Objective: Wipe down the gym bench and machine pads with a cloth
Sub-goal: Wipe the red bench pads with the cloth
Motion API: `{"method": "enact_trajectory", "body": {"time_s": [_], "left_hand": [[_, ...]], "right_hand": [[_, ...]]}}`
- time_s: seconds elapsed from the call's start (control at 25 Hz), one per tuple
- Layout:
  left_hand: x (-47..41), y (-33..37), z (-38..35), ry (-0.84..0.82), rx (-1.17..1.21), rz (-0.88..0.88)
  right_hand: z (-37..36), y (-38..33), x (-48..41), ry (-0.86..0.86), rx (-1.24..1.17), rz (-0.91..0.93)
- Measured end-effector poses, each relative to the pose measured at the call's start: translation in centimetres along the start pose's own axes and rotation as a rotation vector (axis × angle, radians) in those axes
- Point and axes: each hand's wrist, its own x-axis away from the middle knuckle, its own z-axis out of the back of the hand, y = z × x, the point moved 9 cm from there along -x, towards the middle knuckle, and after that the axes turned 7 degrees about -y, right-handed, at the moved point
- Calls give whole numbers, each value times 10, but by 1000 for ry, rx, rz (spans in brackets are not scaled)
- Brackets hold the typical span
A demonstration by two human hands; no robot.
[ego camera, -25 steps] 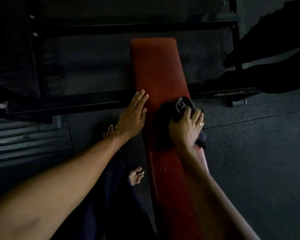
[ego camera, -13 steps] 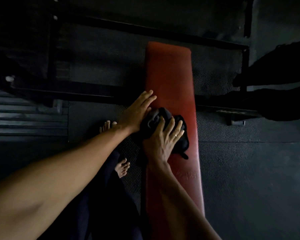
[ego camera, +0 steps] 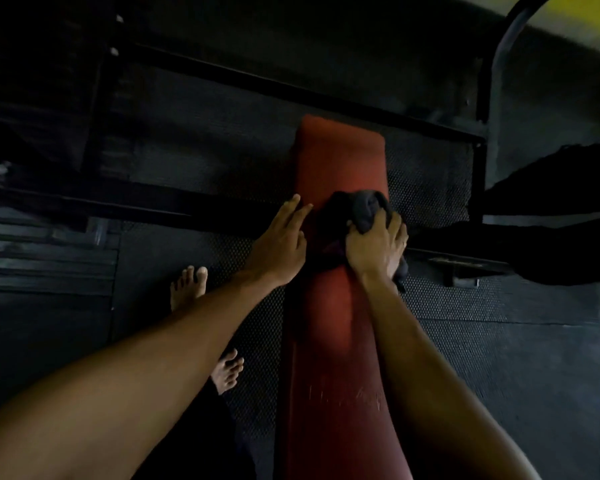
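Two hands are working on the red bench pad [ego camera: 336, 306], which is running lengthwise away from the person over the dark rubber floor [ego camera: 499, 375]. The right hand [ego camera: 374, 247] is gripping a bunched dark cloth [ego camera: 357, 209] and pressing it onto the right half of the pad, about midway along. The left hand [ego camera: 278, 244] is lying flat and open, fingers spread, on the pad's left edge, holding nothing and apparently bracing.

For a good result, the cloth is best flattened under the palm so that more fabric is contacting the vinyl. Strokes are best overlapped across the full width, edges included. The far end beyond the cloth is probably needing coverage too. Bare feet [ego camera: 187, 285] are standing just beside the bench.
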Motion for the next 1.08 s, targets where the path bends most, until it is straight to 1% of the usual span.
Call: {"method": "enact_trajectory", "body": {"time_s": [0.04, 0.08, 0.16, 0.2, 0.28, 0.32, 0.36, 0.44, 0.48, 0.52, 0.56, 0.6, 0.68, 0.72, 0.76, 0.8, 0.84, 0.92, 0.96, 1.0, 1.08], "left_hand": [[-6, 0, 0, 21, 6, 9], [-11, 1, -2, 36, 21, 25], [-18, 2, -5, 64, 54, 56], [-19, 2, -7, 77, 57, 61], [-16, 0, -10, 99, 69, 76], [-11, 0, -11, 117, 89, 96], [-6, 0, -12, 141, 120, 125], [-4, 2, -15, 180, 193, 200], [-6, 4, -17, 195, 238, 242], [-7, 6, -20, 210, 270, 280], [-6, 6, -23, 230, 282, 308], [-7, 8, -22, 250, 283, 323], [-8, 8, -25, 251, 297, 321], [-7, 5, -27, 250, 320, 326], [-6, 3, -27, 263, 331, 339], [-5, 3, -26, 290, 318, 350], [-6, 5, -23, 326, 283, 349], [-5, 8, -21, 382, 197, 348], [-3, 9, -20, 388, 176, 358], [-1, 9, -19, 389, 170, 369], [0, 10, -17, 377, 154, 357]], "right_hand": [[-1, -10, -14, -28, 15, -4], [-6, -20, -20, -57, 43, 43], [-16, -36, -7, -114, 88, 279], [-18, -33, 9, -141, 95, 386], [-10, -10, 39, -168, 103, 507], [-3, 5, 42, -174, 113, 516], [2, 13, 36, -175, 106, 488], [7, 15, 4, -102, 63, 335], [7, 8, -13, -73, 33, 225], [4, -1, -26, -66, 26, 154], [-3, -13, -30, -67, 50, 158], [-8, -23, -26, -74, 79, 236], [-13, -23, 1, -135, 101, 480], [-11, -11, 12, -173, 104, 562], [-5, -3, 8, -196, 98, 606], [0, -2, -8, -188, 97, 617], [3, -8, -28, -158, 99, 582], [1, -39, -61, -128, 65, 470], [-5, -59, -66, -137, 52, 491], [-10, -79, -63, -159, 51, 592], [-21, -98, -43, -206, 122, 869]]}}
